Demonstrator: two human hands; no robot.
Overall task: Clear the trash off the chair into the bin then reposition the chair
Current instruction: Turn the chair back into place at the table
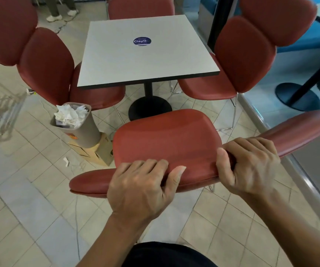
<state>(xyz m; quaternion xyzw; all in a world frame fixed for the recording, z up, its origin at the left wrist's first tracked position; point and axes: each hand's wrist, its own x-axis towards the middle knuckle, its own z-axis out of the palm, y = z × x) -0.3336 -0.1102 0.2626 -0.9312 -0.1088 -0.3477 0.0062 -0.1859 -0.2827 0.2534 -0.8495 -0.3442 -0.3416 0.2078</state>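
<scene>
At lower left of the frame, a grey bin (pixel 78 128) heaped with crumpled napkins (pixel 68 115) and a plastic fork (pixel 82 107) stands on a flattened cardboard box (pixel 95 153), with one small white scrap (pixel 66 161) on the tiled floor just beside it, possibly missed trash, though it is too small to tell. At centre, the red chair (pixel 167 143) sits bare of litter, its seat pointing at the white pedestal table (pixel 145 53). The left hand (pixel 140 187) curls over the top edge of the backrest, thumb on the front face; the right hand (pixel 249 166) grips the same edge further right. The clearing appears finished and the repositioning under way. The risk now: a push angled left could knock the bin off its box and spill it, while a hard shove forward could drive the seat into the table's black base (pixel 149 108).
</scene>
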